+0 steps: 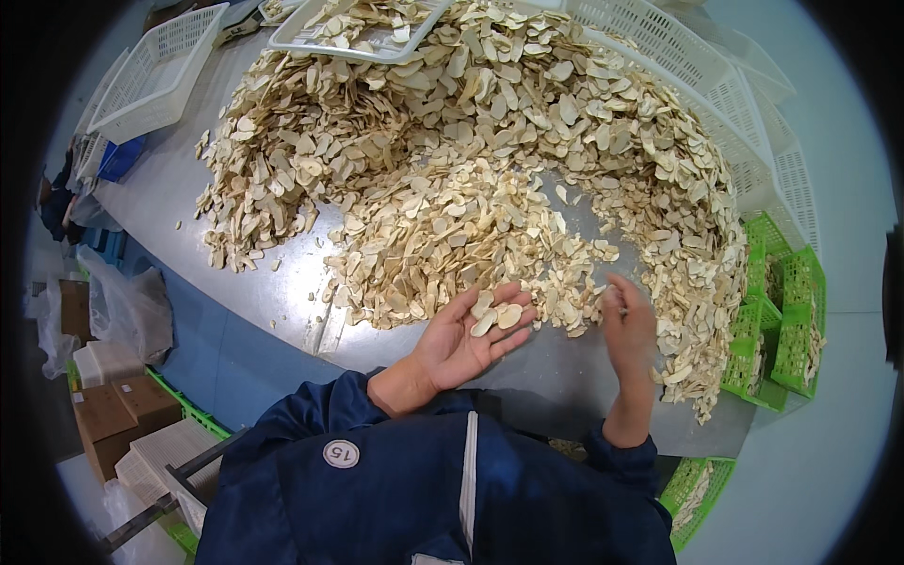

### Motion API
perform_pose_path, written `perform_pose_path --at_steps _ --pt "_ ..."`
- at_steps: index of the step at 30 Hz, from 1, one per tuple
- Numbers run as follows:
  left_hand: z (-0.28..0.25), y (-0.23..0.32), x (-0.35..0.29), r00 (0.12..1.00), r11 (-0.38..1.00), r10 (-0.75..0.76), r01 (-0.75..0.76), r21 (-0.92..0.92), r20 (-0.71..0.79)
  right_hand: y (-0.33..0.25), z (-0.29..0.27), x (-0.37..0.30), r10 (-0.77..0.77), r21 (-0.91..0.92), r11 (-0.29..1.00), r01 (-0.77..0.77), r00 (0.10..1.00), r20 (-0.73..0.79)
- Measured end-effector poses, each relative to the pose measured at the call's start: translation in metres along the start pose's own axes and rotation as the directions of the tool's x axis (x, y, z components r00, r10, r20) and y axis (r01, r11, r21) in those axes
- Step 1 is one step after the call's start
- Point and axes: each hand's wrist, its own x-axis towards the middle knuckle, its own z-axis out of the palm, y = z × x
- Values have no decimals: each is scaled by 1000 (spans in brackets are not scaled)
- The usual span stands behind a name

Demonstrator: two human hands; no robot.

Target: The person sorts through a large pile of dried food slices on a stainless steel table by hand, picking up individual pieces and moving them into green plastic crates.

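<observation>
My left hand (468,335) is turned palm up, fingers stretched out, and holds a few pale dried slices (492,314). They are thin, oval to long and cream-coloured; which plant they come from I cannot tell. To its right, my right hand (629,325) is slightly blurred, its fingers bent and drawn together above the table edge of the heap. Whatever may be between those fingertips is hidden. A low spread of the same slices (424,240) lies just beyond both hands on the metal table (273,306).
A tall heap of slices (527,75) curves around the back and right. White plastic baskets (160,75) stand at the far left and along the far right. Green baskets (800,320) with slices sit at the right edge. Cardboard boxes (122,410) and plastic bags (127,306) are at lower left.
</observation>
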Motion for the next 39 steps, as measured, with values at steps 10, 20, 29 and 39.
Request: perform_pose_path --at_steps 10,20,29,39 --pt "-34 -2 3 978 972 -193 201 -119 74 29 -4 -25 -27 -41 999 20 983 -182" --pt "0 -6 0 1000 985 -14 17 170 -23 21 28 9 -394 -500 825 262 902 -177" --pt "-27 10 0 987 993 -96 103 -50 128 -1 10 -4 85 67 994 -82 995 -46" --pt "-18 4 -24 999 995 -41 43 89 -23 -4 24 -8 -167 123 981 148 973 158"
